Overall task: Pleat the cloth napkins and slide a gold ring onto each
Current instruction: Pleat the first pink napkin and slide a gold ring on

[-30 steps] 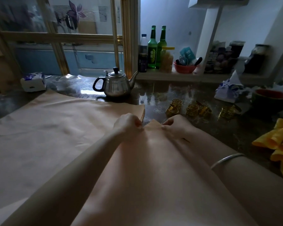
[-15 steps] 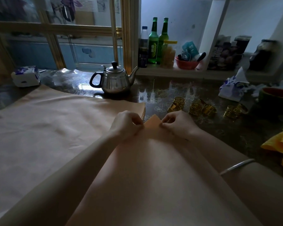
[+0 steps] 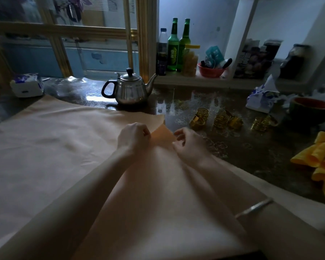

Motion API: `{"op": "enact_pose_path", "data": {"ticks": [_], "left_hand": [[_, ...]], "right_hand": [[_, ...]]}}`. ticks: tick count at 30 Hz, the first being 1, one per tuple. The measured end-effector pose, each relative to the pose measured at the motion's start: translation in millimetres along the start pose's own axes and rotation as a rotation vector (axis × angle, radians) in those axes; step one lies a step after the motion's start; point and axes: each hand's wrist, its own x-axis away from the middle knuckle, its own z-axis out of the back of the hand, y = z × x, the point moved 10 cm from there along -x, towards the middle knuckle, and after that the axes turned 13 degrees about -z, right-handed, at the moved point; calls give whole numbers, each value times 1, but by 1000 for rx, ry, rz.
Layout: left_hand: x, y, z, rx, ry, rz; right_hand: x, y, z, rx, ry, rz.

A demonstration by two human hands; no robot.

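At mid-frame, my left hand (image 3: pixel 133 137) and right hand (image 3: pixel 189 145) pinch the far corner of the soft-looking, floppy napkin (image 3: pixel 158 184).

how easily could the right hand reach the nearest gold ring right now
Probably easily: the gold ring lies just past the right hand on bare table, nothing between them. But that hand pinches the napkin corner and would have to let go first.

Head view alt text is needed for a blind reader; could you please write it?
The left hand and right hand pinch the far corner of a peach napkin on a dark table. Gold rings lie to their right; a steel teapot stands behind.
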Motion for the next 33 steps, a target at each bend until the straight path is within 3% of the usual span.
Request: {"op": "enact_pose_path", "data": {"ticks": [3,9,19,21,25,29,33], "left_hand": [[5,-4,-5,-123,36,82],[13,3,-8,-206,97,52],[18,1,2,-54,157,80],[20,1,6,-16,168,62],[25,4,15,-8,154,-25],[27,3,16,-2,147,-77],[24,-1,14,-1,132,-112]], "right_hand": [[50,-1,-4,266,-11,100],[98,75,7,614,-202,-48],[104,95,18,494,-166,-116],[95,82,34,398,-70,-110],[64,27,49,281,121,85],[30,-19,28,197,119,220],[10,-46,3,258,115,308]]}}
